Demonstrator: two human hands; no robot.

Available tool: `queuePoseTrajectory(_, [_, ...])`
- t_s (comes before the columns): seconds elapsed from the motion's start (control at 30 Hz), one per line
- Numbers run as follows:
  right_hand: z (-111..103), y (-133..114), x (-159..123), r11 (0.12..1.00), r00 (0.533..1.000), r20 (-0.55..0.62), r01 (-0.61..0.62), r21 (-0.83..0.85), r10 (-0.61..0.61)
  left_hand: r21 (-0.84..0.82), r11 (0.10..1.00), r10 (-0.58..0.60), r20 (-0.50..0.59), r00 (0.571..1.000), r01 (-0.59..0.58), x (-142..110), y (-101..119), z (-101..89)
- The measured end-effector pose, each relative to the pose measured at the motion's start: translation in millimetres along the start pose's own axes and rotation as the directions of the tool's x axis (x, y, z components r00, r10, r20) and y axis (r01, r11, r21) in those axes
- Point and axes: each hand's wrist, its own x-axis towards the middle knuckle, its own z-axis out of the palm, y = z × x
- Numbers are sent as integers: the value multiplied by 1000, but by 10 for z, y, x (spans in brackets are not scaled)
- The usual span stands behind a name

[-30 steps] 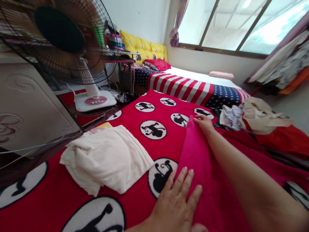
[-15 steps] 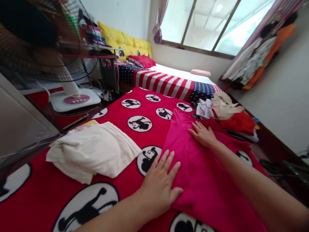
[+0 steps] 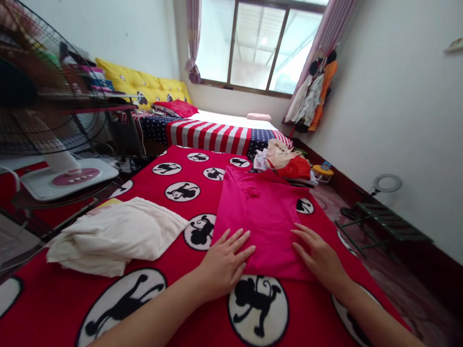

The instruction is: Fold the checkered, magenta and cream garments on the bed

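A bright pink shirt (image 3: 267, 212) lies spread on the red bed cover (image 3: 188, 308) with its black monkey prints. My left hand (image 3: 227, 262) rests on the shirt's near left edge, fingers stretched and slightly apart. At the shirt's right side, near its lower edge, my right hand (image 3: 318, 255) lies with fingers extended on the cloth. Neither hand grasps the fabric. Left of the shirt, a folded cream garment (image 3: 119, 236) sits on the cover, partly over something yellow and pink.
A pile of clothes (image 3: 285, 159) lies at the far right of the bed. On the left, a fan (image 3: 72, 176) stands on a stool. A flag-patterned bed (image 3: 213, 135) is beyond. A dark slatted stool (image 3: 390, 221) stands on the floor at right.
My right hand has moved from the shirt's far part to its near right side. My left hand stays at the left edge. The view has turned right.
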Motion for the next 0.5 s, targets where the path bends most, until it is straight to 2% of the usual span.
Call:
queuePoseTrajectory(0.07, [-100,100,-136,986,984,-109,-152,-64,144,-100,994,56,89,994,-47,26,92,-62])
queuePoseTrajectory(0.1, [-141,133,-194,969,968,-122,-231,-91,219,-163,984,93,132,987,-71,52,132,-103])
queuePoseTrajectory(0.17, [-204,164,-281,931,938,-64,-346,-112,341,-323,940,182,195,964,-112,139,197,-189])
queuePoseTrajectory(0.23, [-239,149,-321,917,918,44,-391,-83,395,-506,859,220,232,948,-76,271,251,-244])
queuePoseTrajectory(0.3, [-247,109,-316,919,912,113,-395,-21,394,-636,771,144,226,964,34,432,298,-228])
queuePoseTrajectory(0.37, [-234,79,-285,907,904,115,-418,50,411,-687,719,7,157,988,104,592,338,-137])
queuePoseTrajectory(0.43, [-213,94,-255,880,887,87,-461,118,453,-696,712,-75,60,995,96,718,367,1])
queuePoseTrajectory(0.5, [-201,152,-246,847,862,64,-506,161,503,-693,719,-75,9,997,60,792,384,141])
